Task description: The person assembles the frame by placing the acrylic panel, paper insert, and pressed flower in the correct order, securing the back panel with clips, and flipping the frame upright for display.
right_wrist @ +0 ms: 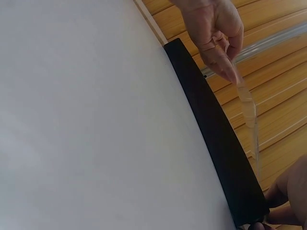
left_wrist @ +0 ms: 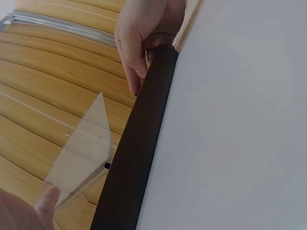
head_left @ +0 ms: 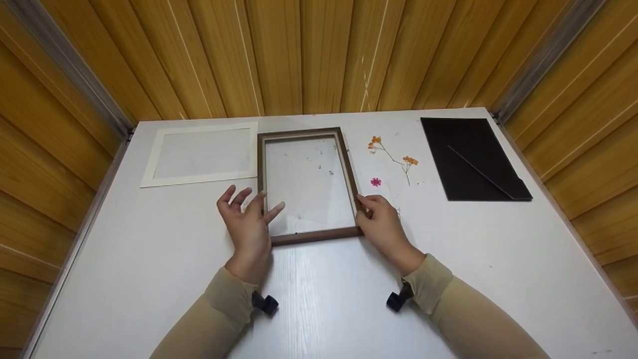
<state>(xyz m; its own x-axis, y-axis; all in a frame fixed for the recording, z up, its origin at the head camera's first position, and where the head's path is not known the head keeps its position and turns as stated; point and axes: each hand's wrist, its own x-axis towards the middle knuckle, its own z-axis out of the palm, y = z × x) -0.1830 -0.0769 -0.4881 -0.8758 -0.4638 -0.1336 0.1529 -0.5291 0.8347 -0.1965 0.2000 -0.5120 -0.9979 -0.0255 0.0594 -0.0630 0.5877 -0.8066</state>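
A brown picture frame (head_left: 319, 234) lies near the middle of the white table. My right hand (head_left: 384, 219) grips its lower right side between thumb and fingers. At the frame's left side, my left hand (head_left: 246, 219) has its fingers spread, its thumb reaching over the opening. A clear sheet (left_wrist: 81, 148) stands tilted above the frame's dark near bar (left_wrist: 139, 139), with the left thumb (left_wrist: 47, 203) at its edge. In the right wrist view, a left fingertip (right_wrist: 232, 75) touches the sheet's upper end, seen nearly edge-on.
A cream mat border (head_left: 199, 180) lies to the left. Dried orange flowers (head_left: 409, 160) and a pink flower (head_left: 376, 182) lie right of the frame. A black backing board (head_left: 473, 174) with a folded stand rests further right. Wooden panels (head_left: 319, 55) enclose the table.
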